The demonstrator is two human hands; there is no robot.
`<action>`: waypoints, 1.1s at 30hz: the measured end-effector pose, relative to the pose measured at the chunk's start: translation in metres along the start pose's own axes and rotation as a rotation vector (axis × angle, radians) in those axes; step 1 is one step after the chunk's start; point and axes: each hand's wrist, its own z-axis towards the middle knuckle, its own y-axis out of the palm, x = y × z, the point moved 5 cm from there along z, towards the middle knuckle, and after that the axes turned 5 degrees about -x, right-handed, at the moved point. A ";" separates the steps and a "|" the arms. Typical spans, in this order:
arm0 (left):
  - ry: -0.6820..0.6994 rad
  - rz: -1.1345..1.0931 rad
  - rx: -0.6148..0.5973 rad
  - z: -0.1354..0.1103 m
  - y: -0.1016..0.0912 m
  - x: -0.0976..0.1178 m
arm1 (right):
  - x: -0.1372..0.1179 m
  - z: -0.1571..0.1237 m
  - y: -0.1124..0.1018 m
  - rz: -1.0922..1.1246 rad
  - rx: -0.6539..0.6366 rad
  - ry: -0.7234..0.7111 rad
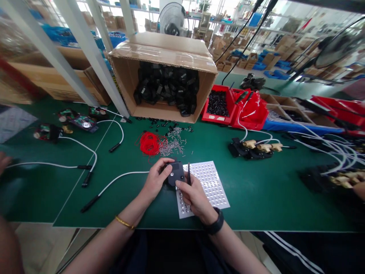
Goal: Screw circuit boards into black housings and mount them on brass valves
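My left hand [155, 179] is closed round a small black plastic housing [175, 173], held just above the green table. My right hand [194, 196] pinches the housing's lower edge and also holds a thin black pen-like tool [188, 173] upright between its fingers. Under both hands lies a white sheet dotted with small round stickers [209, 184]. A heap of red wire loops [148, 143] and scattered small metal pins [172, 142] lie just beyond the hands.
A cardboard box [164, 57] on its side holds several black housings. Red bins [218, 104] stand to its right. White cables with black tips [94, 160] cross the left of the green table [256, 190]. Another person's hand [3, 161] shows at the left edge.
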 end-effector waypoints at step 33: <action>0.086 1.027 -0.348 0.113 0.037 0.023 | -0.099 0.061 -0.078 -1.435 0.430 -0.250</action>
